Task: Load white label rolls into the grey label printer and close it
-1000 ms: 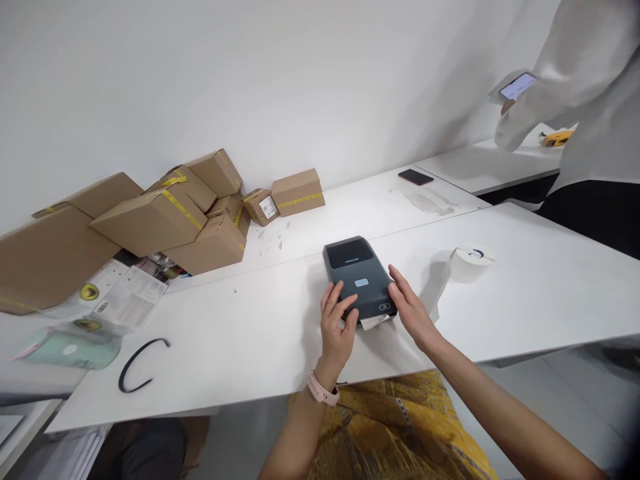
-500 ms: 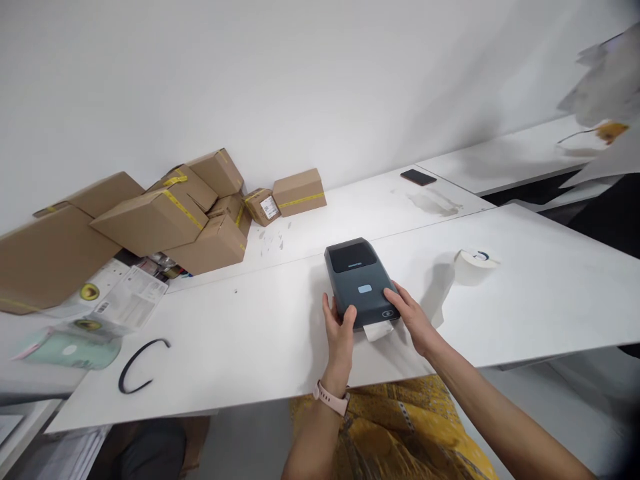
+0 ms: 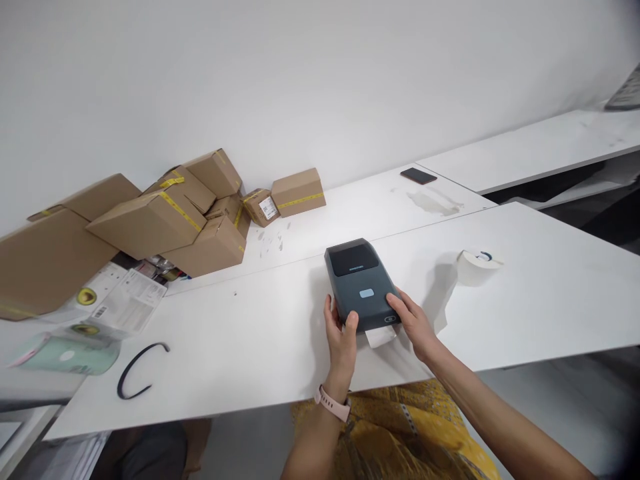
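Note:
A dark grey-blue label printer (image 3: 365, 283) with a light blue button sits between my hands over the white table, and I cannot tell whether it rests there or is lifted. My left hand (image 3: 343, 340) grips its near left corner, thumb on top and fingers along the side. On the near right side, my right hand (image 3: 413, 323) holds it the same way, its fingers partly hidden. A short strip of white label paper (image 3: 381, 336) sticks out of the printer's near end. To the right stands a white label roll (image 3: 477, 270), with a loose strip trailing toward the printer.
Cardboard boxes (image 3: 150, 220) taped in yellow are piled at the back left. Printed pouches (image 3: 117, 300), a green package (image 3: 67, 352) and a black headband-like arc (image 3: 131, 370) lie at left. A phone (image 3: 419, 175) lies at the back, near a table joint.
At the far right, the other person with grey clothing and a visible hand has gone out of view. Both my hands stay on the label printer, with almost no movement.

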`<act>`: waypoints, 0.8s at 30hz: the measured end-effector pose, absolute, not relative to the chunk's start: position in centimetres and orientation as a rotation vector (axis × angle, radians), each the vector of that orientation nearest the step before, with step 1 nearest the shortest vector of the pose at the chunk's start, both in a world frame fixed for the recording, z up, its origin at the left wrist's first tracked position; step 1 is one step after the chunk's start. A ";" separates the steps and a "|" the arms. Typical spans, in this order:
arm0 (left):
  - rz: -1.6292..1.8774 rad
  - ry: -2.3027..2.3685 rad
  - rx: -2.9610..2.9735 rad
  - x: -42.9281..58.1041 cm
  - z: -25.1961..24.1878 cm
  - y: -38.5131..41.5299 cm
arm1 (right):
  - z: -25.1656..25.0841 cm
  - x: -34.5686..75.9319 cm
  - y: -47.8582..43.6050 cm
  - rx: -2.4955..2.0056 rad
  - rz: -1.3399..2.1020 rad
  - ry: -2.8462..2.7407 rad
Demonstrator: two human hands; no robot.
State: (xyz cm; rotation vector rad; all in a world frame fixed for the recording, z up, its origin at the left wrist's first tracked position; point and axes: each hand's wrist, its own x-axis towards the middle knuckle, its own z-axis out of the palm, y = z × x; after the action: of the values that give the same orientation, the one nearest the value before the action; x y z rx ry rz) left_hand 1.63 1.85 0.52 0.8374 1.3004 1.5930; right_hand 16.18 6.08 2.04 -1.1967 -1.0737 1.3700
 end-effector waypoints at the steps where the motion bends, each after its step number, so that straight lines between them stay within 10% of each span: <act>1: 1.591 1.308 0.841 1.6 0.5 1.9 | 2.1 16.1 6.1 -1.201 1.372 -1.067; 24: 1.512 1.481 1.239 1.7 1.5 -1.3 | 3.1 18.2 6.7 -1.091 0.233 -2.154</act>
State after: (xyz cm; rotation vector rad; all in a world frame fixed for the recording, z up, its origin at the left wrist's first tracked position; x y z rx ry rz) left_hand 1.74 -1.29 1.46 1.2386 1.4815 1.5117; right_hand 18.22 6.72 3.11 -1.0907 -2.1542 0.2333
